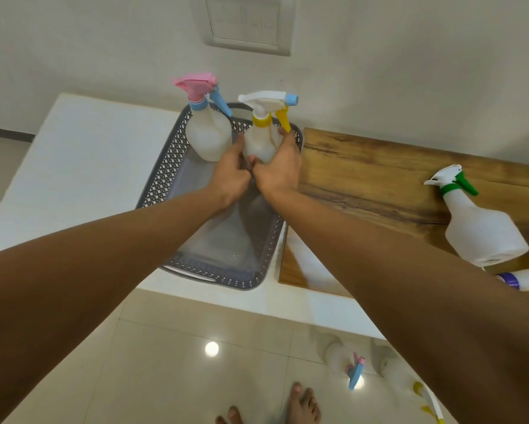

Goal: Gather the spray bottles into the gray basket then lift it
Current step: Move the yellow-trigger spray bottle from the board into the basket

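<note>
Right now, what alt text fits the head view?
Both hands, left and right, set a yellow-trigger bottle into the gray basket beside a pink-top bottle. A green-trigger bottle waits on the wooden board.

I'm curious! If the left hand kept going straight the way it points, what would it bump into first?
Probably the pink-topped bottle standing in the gray basket; the left hand aims up toward it, though depth is unclear.
</note>
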